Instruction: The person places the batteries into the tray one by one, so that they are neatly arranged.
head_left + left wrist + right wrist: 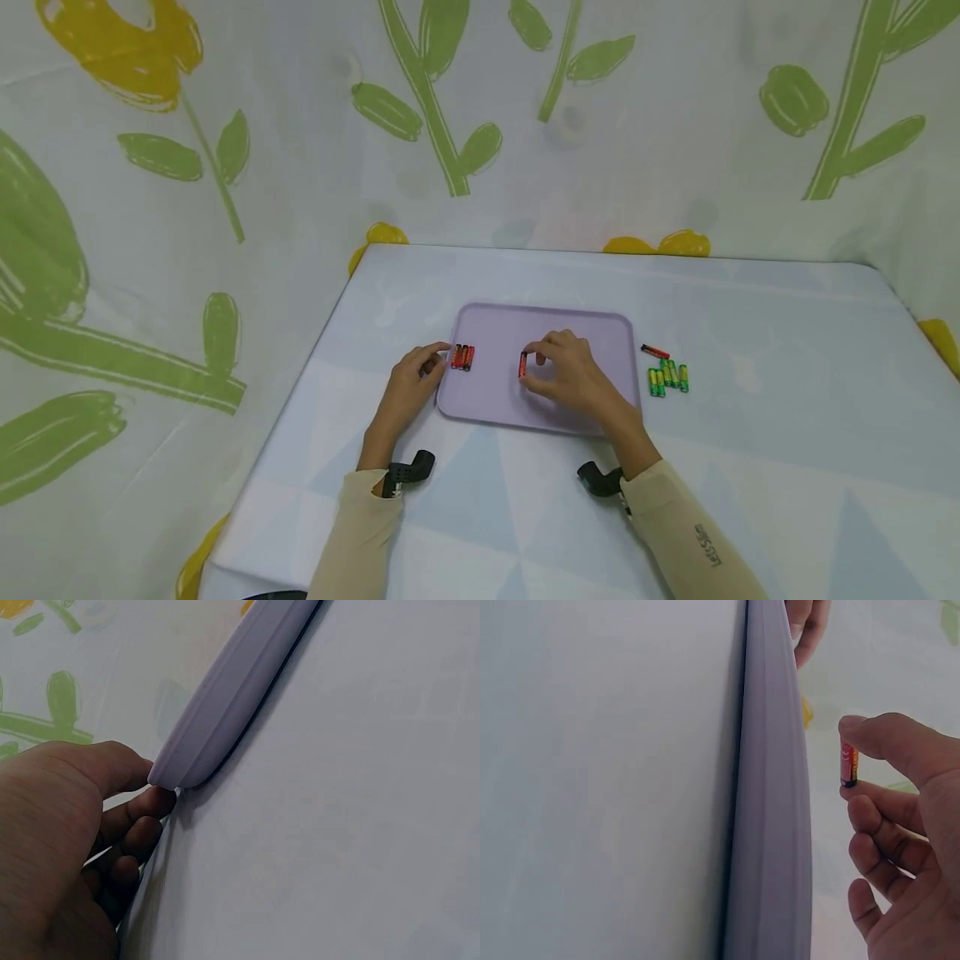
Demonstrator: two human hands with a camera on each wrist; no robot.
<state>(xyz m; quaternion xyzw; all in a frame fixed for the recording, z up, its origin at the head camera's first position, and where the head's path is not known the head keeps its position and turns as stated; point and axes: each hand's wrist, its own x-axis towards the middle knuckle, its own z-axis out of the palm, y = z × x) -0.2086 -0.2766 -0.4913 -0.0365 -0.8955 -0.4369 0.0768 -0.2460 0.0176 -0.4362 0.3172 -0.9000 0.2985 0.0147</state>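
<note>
Between the thumb and index fingertip of my right hand (pixel 567 372) a red battery (pixel 522 365) is pinched by its ends, above the middle of the purple tray (pixel 495 400). The right wrist view shows this battery (pixel 849 762) with its black end at the index finger. My left hand (pixel 411 379) is at the tray's left edge; in the left wrist view its thumb and index finger pinch the tray rim (pixel 225 697). Side by side in the tray, near that hand, lie several red batteries (pixel 462 357).
Right of the tray, several green batteries (pixel 668 377) lie on the table in a loose group. One more red battery (pixel 656 351) lies just behind them. The table (pixel 787 400) has a pale patterned cloth, and a curtain with printed plants (pixel 420 83) hangs behind it.
</note>
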